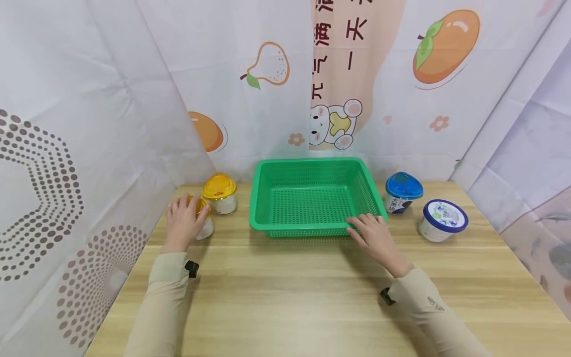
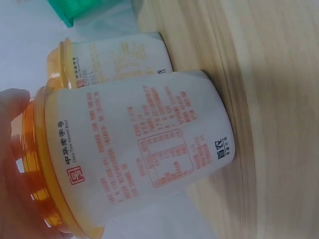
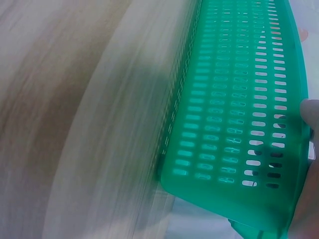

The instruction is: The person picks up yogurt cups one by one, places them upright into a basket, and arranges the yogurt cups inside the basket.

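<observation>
My left hand grips a white cup by its clear orange-yellow lid, at the table's left side. In the left wrist view, red print covers the cup's wall, and its base sits at the wood surface. Right behind it stands a similar cup with a yellow lid. My right hand holds the near rim of a green perforated basket close to its right corner. The thumb lies against the outer side of the rim in the right wrist view. Nothing lies inside the basket.
Right of the basket stands a cup with a blue lid. Nearer the right edge is a wide tub with a dark-blue rimmed lid. A printed curtain hangs behind the wooden table.
</observation>
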Demonstrator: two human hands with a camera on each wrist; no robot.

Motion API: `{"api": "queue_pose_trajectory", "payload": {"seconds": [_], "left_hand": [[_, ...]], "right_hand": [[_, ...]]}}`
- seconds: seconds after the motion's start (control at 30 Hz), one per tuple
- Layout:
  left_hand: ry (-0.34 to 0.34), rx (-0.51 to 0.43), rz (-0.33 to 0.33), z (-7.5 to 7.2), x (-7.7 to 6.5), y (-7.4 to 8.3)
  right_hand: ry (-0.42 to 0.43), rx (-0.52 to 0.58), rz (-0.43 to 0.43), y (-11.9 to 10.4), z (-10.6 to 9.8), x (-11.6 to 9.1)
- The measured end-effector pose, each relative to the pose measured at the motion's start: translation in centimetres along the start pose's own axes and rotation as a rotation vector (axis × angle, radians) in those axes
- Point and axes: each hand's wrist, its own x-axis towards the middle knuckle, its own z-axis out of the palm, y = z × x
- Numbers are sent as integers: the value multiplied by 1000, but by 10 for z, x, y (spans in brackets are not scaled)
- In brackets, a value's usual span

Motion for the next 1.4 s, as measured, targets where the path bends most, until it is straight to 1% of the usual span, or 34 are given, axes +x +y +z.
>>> {"api": "queue_pose_trajectory", "payload": {"seconds": [0.3, 0.63, 0.83, 1.13, 1.2, 1.4], "left_hand": [[13, 17, 16, 4, 0, 0], [24, 28, 5, 2, -2, -1], [26, 44, 16, 3, -1, 1], [-3, 81, 22, 3, -1, 1], [11, 89, 27, 4, -1, 2], [89, 119, 50, 8, -3, 1]], "right_hand": [[57, 19, -18, -2, 1, -2], [79, 28, -29, 1, 5, -1], [94, 28, -27, 1, 6, -2], [119, 25, -32, 2, 7, -5], [121, 25, -30, 2, 8, -6], [127, 22, -32, 1, 7, -5]]}}
